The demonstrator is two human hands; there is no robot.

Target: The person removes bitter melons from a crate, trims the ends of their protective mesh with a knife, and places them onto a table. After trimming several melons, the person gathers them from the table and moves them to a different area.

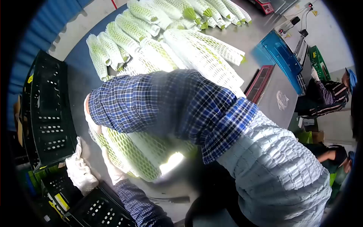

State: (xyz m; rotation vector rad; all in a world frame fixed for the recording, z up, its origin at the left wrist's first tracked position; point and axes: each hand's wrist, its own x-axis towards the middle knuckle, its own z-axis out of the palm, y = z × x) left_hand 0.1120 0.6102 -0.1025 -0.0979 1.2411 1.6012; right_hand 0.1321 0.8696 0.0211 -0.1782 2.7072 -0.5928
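Several long green vegetables in white foam nets [130, 155] lie together in front of me on the metal table. My left hand [112, 168], in a white glove, presses against their near side, its fingers curled along the netting. At their left end is my right hand [93, 120], also gloved in white, gripping the netted bundle; its fingers are partly hidden. My right arm in a blue plaid sleeve [162, 102] crosses above the bundle and covers part of it. Bright glare washes out the bundle's right end. Beyond my arm lies a pile of more netted vegetables [151, 41].
A dark plastic crate [53, 117] stands at the left, with another crate [100, 208] below it. A white crumpled cloth or glove [80, 168] rests between them. A red-edged tool or frame [259, 84] and blue bin [281, 56] are right; two people work beyond.
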